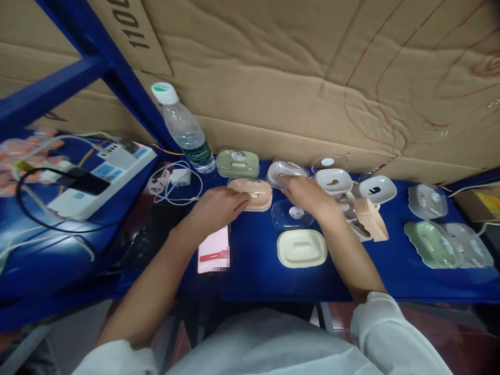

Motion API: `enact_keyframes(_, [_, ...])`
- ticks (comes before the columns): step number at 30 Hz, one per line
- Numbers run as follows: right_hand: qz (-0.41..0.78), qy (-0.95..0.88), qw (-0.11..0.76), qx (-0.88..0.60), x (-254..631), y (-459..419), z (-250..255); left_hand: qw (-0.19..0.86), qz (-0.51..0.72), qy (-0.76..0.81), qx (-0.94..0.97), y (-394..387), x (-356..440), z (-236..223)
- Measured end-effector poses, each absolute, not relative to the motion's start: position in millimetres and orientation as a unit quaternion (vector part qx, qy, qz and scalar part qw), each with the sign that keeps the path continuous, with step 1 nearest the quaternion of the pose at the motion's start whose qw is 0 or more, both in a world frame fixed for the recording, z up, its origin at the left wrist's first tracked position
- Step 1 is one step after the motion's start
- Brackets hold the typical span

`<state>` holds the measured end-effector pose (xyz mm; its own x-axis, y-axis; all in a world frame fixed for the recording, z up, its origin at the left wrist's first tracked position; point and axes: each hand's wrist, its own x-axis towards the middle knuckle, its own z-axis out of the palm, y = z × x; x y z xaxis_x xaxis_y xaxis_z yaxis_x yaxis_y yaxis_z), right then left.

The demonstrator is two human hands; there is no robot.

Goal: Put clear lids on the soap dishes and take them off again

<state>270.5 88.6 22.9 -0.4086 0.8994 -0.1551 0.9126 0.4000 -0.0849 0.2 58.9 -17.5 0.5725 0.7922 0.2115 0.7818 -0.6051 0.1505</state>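
Note:
My left hand [222, 208] is closed, with its fingertips on the left side of a pink soap box [262, 191] that has a clear lid. Curled over the front of a pale grey soap box [282, 169] with a clear lid are the fingers of my right hand [304, 192]; its fingertips are partly hidden. Between my forearms lie a clear lid [287, 216] with a round sticker and a cream oval tray [301, 248]. A green lidded soap box [237, 163] sits behind the pink one.
A water bottle [191, 138] leans behind my left hand, near a white cable [179, 179]. A phone [213, 250] lies below that hand. White trays [334, 181] and a peach part [373, 216] sit right, with lidded green [429, 242] and grey boxes farther right. A power strip [103, 179] is left.

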Motion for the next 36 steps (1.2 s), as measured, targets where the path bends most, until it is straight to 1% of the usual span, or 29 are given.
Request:
enact_keyframes(2, [-0.06, 0.822, 0.064, 0.563, 259, 89, 11, 0.034, 0.124, 0.408, 0.904, 54, 0, -20])
enact_keyframes(4, [-0.051, 0.817, 0.065, 0.571, 255, 93, 3, 0.033, 0.142, 0.391, 0.909, 52, 0, -22])
enact_keyframes(9, [-0.049, 0.826, 0.062, 0.557, 269, 107, 3, 0.065, 0.115, 0.388, 0.912, 55, 6, -31])
enact_keyframes(12, [-0.094, 0.848, 0.015, 0.521, 287, 119, 2, 0.07, 0.104, 0.394, 0.911, 60, 9, -36])
enact_keyframes(16, [-0.143, 0.856, -0.05, 0.495, 309, 132, 1, 0.087, 0.128, 0.381, 0.912, 64, 8, -36])
enact_keyframes(19, [-0.135, 0.844, -0.088, 0.511, 322, 129, 15, 0.126, 0.154, 0.362, 0.911, 65, 6, -33])
enact_keyframes(22, [-0.125, 0.836, -0.12, 0.521, 334, 114, 43, 0.165, 0.183, 0.343, 0.906, 66, 8, -33])
enact_keyframes(26, [-0.114, 0.821, -0.15, 0.54, 348, 93, 72, 0.163, 0.211, 0.342, 0.901, 66, 13, -35])
enact_keyframes(29, [-0.062, 0.792, -0.137, 0.592, 354, 89, 75, 0.162, 0.222, 0.324, 0.905, 66, 14, -38])
enact_keyframes(31, [-0.025, 0.769, -0.113, 0.629, 355, 92, 70, 0.161, 0.241, 0.323, 0.901, 66, 14, -40])
enact_keyframes(33, [-0.026, 0.755, -0.071, 0.651, 354, 97, 64, 0.161, 0.262, 0.322, 0.895, 65, 17, -42])
enact_keyframes(36, [-0.065, 0.753, -0.017, 0.654, 349, 102, 57, 0.14, 0.283, 0.324, 0.892, 60, 28, -47])
